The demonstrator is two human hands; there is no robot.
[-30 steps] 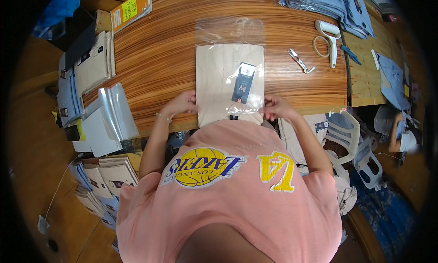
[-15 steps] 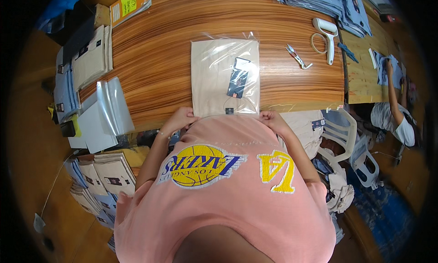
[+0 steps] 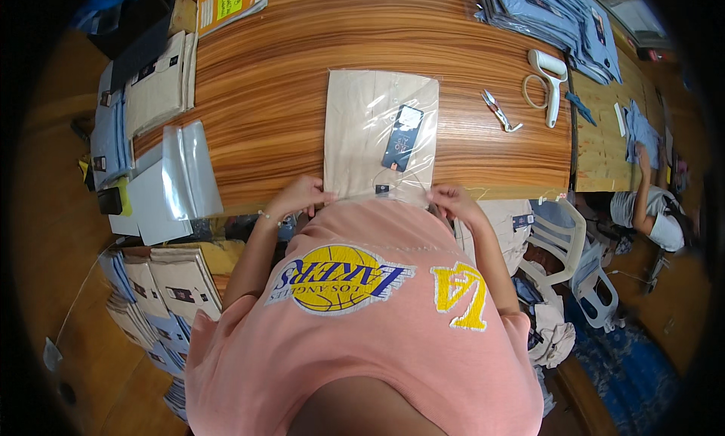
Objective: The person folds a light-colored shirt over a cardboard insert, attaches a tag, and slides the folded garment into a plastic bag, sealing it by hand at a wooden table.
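A folded beige garment [image 3: 353, 126] lies flat at the table's front edge, inside a clear plastic bag [image 3: 424, 115]. A dark hang tag [image 3: 402, 138] on a loop of string and a small dark label [image 3: 383, 190] show through the film. My left hand [image 3: 300, 196] pinches the bag's near left corner. At the near right corner, my right hand [image 3: 455, 203] grips the bag between thumb and fingers. The near edge of the bag rests against my pink shirt [image 3: 362, 345].
Thread snips [image 3: 500, 111], a lint roller [image 3: 552, 81] and a tape ring [image 3: 534, 92] lie to the right. Blue garments [image 3: 555, 20] are stacked far right, beige ones [image 3: 160, 77] at left above clear bags [image 3: 192, 168]. A co-worker [image 3: 657, 217] handles blue cloth at far right.
The loose film that stuck out past the garment's far edge no longer shows there. Both hands keep hold of the near corners. The whole view has shifted slightly.
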